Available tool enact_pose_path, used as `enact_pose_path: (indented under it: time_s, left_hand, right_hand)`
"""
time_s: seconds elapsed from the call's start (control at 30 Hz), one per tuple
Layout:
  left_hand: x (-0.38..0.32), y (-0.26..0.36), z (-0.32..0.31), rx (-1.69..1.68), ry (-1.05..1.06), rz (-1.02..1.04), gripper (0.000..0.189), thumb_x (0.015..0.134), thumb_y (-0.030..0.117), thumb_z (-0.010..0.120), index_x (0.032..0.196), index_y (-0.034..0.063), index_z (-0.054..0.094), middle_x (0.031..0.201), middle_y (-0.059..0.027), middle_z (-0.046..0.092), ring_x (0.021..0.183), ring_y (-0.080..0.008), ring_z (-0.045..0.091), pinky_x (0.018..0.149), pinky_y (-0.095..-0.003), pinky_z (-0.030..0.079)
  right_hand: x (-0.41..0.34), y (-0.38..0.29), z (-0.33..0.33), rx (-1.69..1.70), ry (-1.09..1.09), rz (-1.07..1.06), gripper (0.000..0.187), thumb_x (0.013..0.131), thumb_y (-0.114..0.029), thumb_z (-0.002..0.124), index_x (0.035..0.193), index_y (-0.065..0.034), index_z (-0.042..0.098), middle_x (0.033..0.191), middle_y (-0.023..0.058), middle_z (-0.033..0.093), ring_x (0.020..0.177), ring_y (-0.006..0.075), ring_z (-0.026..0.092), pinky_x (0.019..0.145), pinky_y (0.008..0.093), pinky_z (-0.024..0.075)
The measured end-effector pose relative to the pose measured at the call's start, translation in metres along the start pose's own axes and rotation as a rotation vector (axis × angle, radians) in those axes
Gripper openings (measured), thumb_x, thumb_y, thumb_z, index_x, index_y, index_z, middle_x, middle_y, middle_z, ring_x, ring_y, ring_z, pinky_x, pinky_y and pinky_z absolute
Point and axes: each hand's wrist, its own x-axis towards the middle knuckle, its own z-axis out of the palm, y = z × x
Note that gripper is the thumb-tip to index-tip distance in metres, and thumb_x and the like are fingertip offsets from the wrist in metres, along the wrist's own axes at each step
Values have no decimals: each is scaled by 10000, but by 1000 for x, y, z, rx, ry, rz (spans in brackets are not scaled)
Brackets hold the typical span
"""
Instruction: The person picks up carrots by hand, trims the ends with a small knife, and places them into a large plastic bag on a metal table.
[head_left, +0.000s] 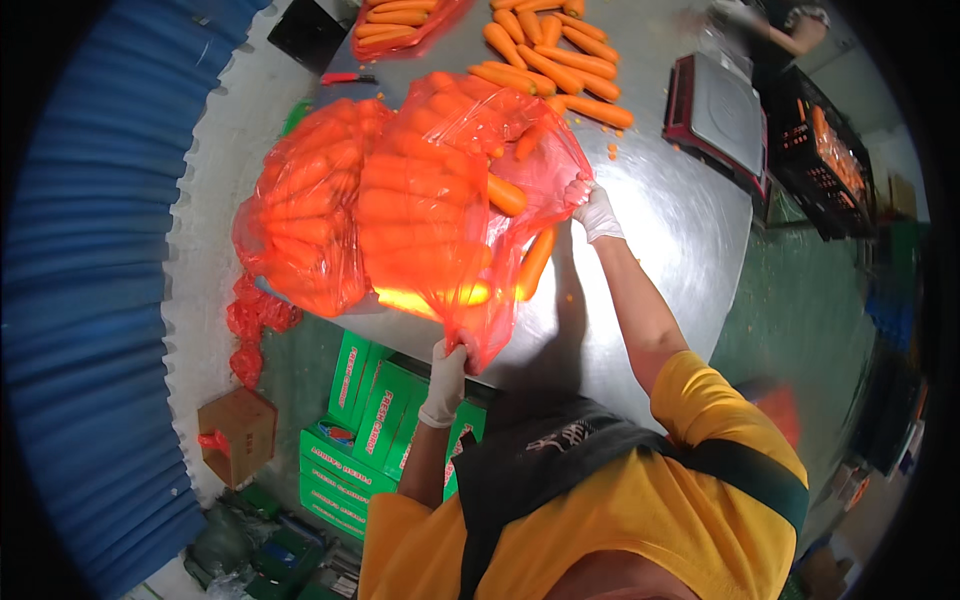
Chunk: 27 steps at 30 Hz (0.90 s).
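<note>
Both my hands wear white gloves and grip a red translucent plastic bag (427, 195) full of carrots on the steel table. My left hand (448, 379) pinches the bag's near edge, just over the table's front edge. At the opposite side of its mouth, my right hand (594, 208) pulls the film out to the right. Between the hands the mouth gapes, and a few carrots (535, 264) show there uncovered. Touching it on the left is a second red bag of carrots (311, 206); whether that one is tied is hidden.
Loose carrots (559, 64) lie at the table's (660, 270) far side, near a red-handled knife (349, 78). A weighing scale (724, 112) sits at right, beside a black crate (825, 150) and another person's gloved hand (731, 11). Green cartons (382, 420) are stacked below the front edge.
</note>
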Motion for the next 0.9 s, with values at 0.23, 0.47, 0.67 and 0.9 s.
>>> enact_pose_path:
  time_s: [0.23,0.47,0.67,0.9]
  left_hand:
    - [-31,-34,68,141,-280,-54,168,812,-19,385,703,47,493,600,-9,446,509,-92,415,467,-234,326]
    - [-55,-62,142,318,-762,-246,164,852,21,383,714,29,471,629,-5,443,582,-81,429,536,-232,375]
    - [-60,-101,211,852,-1122,-32,145,842,61,441,730,12,518,616,-68,483,607,-120,482,576,-282,398]
    - [-65,-139,258,715,-1161,-398,116,855,56,478,806,19,577,709,-41,555,664,-127,540,626,-254,453]
  right_hand:
    - [-101,-54,-35,-105,-79,-60,250,870,-45,389,639,-139,409,486,-33,325,378,105,304,351,251,252]
    - [-183,-124,-73,-125,-40,-236,196,866,-30,360,787,-95,527,475,-25,304,382,99,290,341,245,234]
    - [-245,-181,-124,-197,-56,-369,143,866,-28,389,866,-60,529,501,-27,308,395,87,274,357,232,219]
    - [-281,-179,-242,-1099,440,-909,323,903,-154,495,1197,-20,517,870,99,620,802,199,604,727,297,489]
